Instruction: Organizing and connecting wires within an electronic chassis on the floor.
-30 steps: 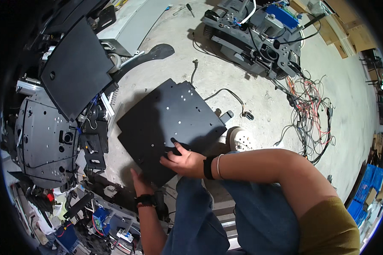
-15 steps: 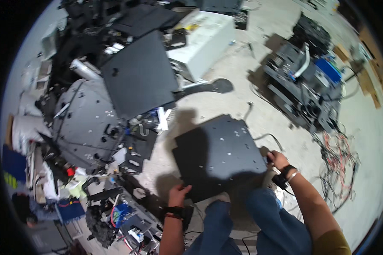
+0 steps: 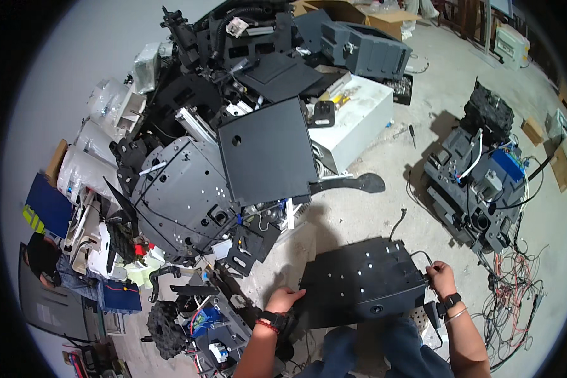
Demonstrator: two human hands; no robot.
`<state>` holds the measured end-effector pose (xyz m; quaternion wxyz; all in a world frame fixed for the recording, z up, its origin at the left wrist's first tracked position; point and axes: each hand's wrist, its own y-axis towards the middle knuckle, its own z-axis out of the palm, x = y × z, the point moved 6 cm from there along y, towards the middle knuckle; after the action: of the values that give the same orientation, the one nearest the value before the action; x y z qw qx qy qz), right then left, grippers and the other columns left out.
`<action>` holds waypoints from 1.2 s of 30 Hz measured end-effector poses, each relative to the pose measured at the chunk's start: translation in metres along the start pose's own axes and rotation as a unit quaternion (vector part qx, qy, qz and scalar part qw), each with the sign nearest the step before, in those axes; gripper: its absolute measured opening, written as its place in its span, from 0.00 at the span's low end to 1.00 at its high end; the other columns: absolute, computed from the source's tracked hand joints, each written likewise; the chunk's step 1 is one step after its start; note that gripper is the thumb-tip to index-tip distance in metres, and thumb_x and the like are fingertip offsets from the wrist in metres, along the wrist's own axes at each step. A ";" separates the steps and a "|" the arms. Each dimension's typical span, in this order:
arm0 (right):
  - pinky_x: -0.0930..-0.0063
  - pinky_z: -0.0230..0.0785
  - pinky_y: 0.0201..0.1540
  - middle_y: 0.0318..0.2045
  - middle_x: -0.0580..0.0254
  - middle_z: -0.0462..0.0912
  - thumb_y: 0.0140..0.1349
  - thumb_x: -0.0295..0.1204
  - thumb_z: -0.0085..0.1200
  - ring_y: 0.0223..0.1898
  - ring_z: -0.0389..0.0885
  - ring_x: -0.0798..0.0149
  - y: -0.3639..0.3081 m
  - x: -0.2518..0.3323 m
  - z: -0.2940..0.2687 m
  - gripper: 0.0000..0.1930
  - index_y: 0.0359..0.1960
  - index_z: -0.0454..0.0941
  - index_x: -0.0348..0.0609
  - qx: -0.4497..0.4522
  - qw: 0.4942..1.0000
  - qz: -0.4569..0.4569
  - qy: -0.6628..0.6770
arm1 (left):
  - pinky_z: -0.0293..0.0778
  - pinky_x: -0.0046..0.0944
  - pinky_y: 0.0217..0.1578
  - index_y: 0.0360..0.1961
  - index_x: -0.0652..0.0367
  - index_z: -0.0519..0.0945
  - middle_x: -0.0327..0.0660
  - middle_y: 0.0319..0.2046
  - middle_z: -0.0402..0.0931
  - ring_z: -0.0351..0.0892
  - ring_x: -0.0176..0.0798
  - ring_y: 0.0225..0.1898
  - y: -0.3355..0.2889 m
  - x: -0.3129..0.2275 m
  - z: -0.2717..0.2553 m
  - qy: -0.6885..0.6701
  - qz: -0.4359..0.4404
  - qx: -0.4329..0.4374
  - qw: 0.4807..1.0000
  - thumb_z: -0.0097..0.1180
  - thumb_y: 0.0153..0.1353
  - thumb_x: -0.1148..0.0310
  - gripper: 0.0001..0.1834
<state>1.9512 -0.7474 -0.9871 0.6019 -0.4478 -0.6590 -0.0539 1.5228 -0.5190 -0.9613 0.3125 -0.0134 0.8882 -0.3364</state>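
Observation:
A black box-like metal cover (image 3: 359, 271) is in front of my legs, its top dotted with several small holes. Its near side faces me and carries a dark round fitting (image 3: 376, 309). My left hand (image 3: 285, 300) is closed on the cover's left edge, thumb uppermost. At the right end my right hand (image 3: 440, 278) grips the edge with bent fingers; a thin black cable (image 3: 420, 254) curves close by it. The underside of the cover and some of my fingertips are hidden.
A pile of dark panels (image 3: 268, 151) and a round grey plate (image 3: 179, 195) lies left and ahead. Behind it stands a white box (image 3: 362, 120). A wheeled chassis (image 3: 479, 183) sits at right, with tangled wires (image 3: 510, 290) nearer me. Another wheeled assembly (image 3: 201, 321) is at lower left.
The cover has tipped so its near side with the round fitting now shows. Both hands have kept hold of it. The view has shifted, bringing more of the far room in.

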 end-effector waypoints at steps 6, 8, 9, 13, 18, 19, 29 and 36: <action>0.76 0.56 0.13 0.11 0.65 0.71 0.57 0.29 0.52 0.10 0.66 0.72 -0.042 0.040 -0.018 0.10 0.21 0.73 0.36 0.004 0.999 0.031 0.026 | 0.70 0.37 0.30 0.29 0.68 0.81 0.44 0.26 0.79 0.76 0.36 0.28 -0.012 0.011 0.001 -0.124 -0.021 0.106 0.986 0.64 0.49 0.59 0.19; 0.75 0.58 0.13 0.12 0.62 0.72 0.56 0.28 0.51 0.10 0.68 0.69 -0.053 0.056 -0.028 0.10 0.22 0.73 0.34 -0.019 0.999 0.008 -0.040 | 0.68 0.35 0.28 0.29 0.67 0.81 0.42 0.25 0.79 0.74 0.34 0.26 -0.048 -0.024 -0.003 -0.159 -0.024 0.121 0.980 0.64 0.49 0.61 0.16; 0.75 0.58 0.13 0.12 0.62 0.72 0.56 0.28 0.51 0.10 0.68 0.69 -0.057 0.060 -0.035 0.10 0.22 0.73 0.34 -0.027 0.999 0.005 -0.041 | 0.66 0.33 0.26 0.29 0.67 0.81 0.40 0.23 0.78 0.72 0.32 0.24 -0.061 -0.037 -0.002 -0.191 -0.034 0.132 0.972 0.63 0.50 0.64 0.14; 0.73 0.59 0.13 0.12 0.60 0.72 0.54 0.26 0.48 0.10 0.69 0.66 -0.085 0.090 -0.053 0.09 0.22 0.73 0.32 -0.003 0.996 -0.008 -0.084 | 0.68 0.34 0.27 0.30 0.66 0.82 0.42 0.26 0.78 0.74 0.33 0.26 -0.068 -0.020 -0.004 -0.159 0.187 0.132 0.960 0.61 0.51 0.67 0.11; 0.74 0.57 0.11 0.12 0.60 0.70 0.56 0.26 0.48 0.09 0.67 0.67 -0.115 0.092 -0.088 0.09 0.22 0.71 0.33 0.018 0.999 0.036 0.003 | 0.69 0.35 0.31 0.31 0.69 0.80 0.44 0.29 0.78 0.76 0.37 0.29 -0.096 -0.030 0.007 -0.327 -0.014 0.161 0.931 0.60 0.51 0.73 0.09; 0.74 0.57 0.10 0.12 0.60 0.70 0.56 0.27 0.48 0.09 0.67 0.67 -0.116 0.089 -0.094 0.09 0.22 0.71 0.33 0.012 0.999 0.042 0.000 | 0.69 0.35 0.31 0.30 0.69 0.80 0.44 0.28 0.78 0.75 0.37 0.29 -0.096 -0.032 0.008 -0.331 -0.016 0.160 0.930 0.60 0.51 0.74 0.08; 0.72 0.58 0.11 0.11 0.61 0.70 0.56 0.31 0.49 0.08 0.67 0.66 -0.069 0.075 -0.072 0.12 0.20 0.72 0.34 0.085 0.988 -0.031 -0.128 | 0.69 0.35 0.30 0.27 0.71 0.80 0.44 0.26 0.78 0.75 0.36 0.27 -0.060 -0.036 0.014 -0.306 -0.004 0.122 0.944 0.62 0.47 0.74 0.09; 0.77 0.62 0.15 0.17 0.64 0.73 0.63 0.35 0.47 0.13 0.70 0.71 0.007 0.060 -0.007 0.15 0.28 0.75 0.34 0.078 0.993 -0.052 -0.070 | 0.68 0.30 0.39 0.42 0.67 0.79 0.41 0.34 0.79 0.74 0.32 0.38 -0.020 -0.037 -0.014 -0.312 0.089 0.058 0.944 0.59 0.51 0.75 0.15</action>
<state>1.9689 -0.7157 -0.9378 0.5835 -0.3673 -0.7243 -0.0019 1.5404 -0.5179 -0.9206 0.6026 -0.0207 0.7229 -0.3374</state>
